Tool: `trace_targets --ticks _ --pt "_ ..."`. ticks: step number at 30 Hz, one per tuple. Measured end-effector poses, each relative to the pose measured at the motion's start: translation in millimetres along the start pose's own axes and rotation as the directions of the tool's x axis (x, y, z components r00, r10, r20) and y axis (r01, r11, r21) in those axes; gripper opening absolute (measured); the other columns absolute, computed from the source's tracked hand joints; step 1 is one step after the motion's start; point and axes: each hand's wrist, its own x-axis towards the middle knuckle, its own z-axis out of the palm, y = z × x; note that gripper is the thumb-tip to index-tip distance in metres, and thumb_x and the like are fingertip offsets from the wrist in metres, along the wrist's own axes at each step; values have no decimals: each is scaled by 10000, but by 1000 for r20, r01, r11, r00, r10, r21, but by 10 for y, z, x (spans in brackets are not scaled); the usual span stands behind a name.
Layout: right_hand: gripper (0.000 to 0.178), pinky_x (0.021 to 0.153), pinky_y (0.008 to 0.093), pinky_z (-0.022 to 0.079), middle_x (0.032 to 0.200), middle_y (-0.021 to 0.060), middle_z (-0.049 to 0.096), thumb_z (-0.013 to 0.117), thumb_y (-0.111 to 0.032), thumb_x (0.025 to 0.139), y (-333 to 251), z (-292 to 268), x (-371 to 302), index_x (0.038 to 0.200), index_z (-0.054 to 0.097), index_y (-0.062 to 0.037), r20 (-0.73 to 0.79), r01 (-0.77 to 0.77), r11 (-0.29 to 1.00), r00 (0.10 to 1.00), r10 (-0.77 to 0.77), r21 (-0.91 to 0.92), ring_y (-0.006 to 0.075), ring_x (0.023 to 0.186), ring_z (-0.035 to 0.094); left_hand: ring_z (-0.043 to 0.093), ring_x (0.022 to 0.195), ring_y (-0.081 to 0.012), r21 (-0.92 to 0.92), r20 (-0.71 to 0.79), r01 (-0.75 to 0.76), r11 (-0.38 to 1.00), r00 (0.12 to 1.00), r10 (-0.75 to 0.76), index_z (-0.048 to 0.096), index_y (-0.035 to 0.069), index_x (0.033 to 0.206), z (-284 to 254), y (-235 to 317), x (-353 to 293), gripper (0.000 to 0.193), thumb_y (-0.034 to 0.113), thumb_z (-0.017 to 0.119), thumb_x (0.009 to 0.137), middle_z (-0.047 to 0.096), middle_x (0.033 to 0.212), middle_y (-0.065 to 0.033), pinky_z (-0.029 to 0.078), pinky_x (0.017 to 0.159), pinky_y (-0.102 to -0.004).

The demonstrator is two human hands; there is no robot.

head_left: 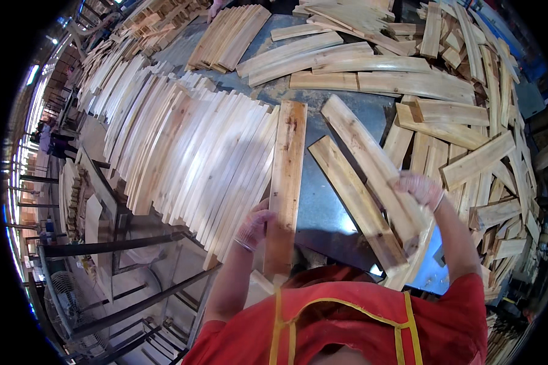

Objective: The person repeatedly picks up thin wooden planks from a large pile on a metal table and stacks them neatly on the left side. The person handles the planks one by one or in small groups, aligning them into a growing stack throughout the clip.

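Observation:
My left hand wears a pale glove and is closed on the left edge of a reddish-brown wooden board. That board stands out beside a long row of pale boards lined up edge to edge. On the right, my gloved right hand grips the right edge of a lighter wooden board, which slants toward me. Between the two held boards, a loose plank with a darker edge lies slanted on the blue-grey table. Some of my fingers are hidden by the boards.
A jumbled heap of boards covers the table's right side. Several planks lie across the far side, near a small row of boards. Another person's hand shows at the far edge. Metal frame bars stand lower left.

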Motion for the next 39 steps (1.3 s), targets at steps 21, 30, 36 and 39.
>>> trace_targets --ticks 21,30,36,39 --pt "430 1052 464 573 1312 155 711 678 -125 1017 -653 3417 697 1423 577 -25 100 -6 366 966 -237 931 305 1178 711 641 1183 -463 961 267 -197 -193 841 470 493 -39 1491 415 217 -1004 678 266 689 918 616 1341 -316 514 1013 -515" --pt "609 1032 487 602 1232 134 709 733 7 899 -550 2546 190 1458 495 -32 -187 235 266 963 -192 935 317 1135 726 666 1229 -292 791 101 -151 593 988 117 531 0 1521 189 -149 -962 613 205 671 960 680 1358 -193 505 1073 -401" --pt "636 972 459 620 1191 137 712 741 -4 880 -42 2482 -557 1469 502 -22 -434 460 205 887 -158 864 287 1098 722 682 1077 -175 808 189 -279 519 957 220 628 44 1423 452 -826 -190 423 191 628 1027 714 1195 -79 546 973 -344" --pt "671 956 343 579 1209 95 715 717 -16 889 427 1988 -1216 1524 500 -20 -687 635 439 725 -53 636 213 1128 678 681 1049 -204 619 -31 -38 785 997 74 606 54 1424 856 -1057 89 425 229 640 1038 691 1191 -73 560 949 -357"
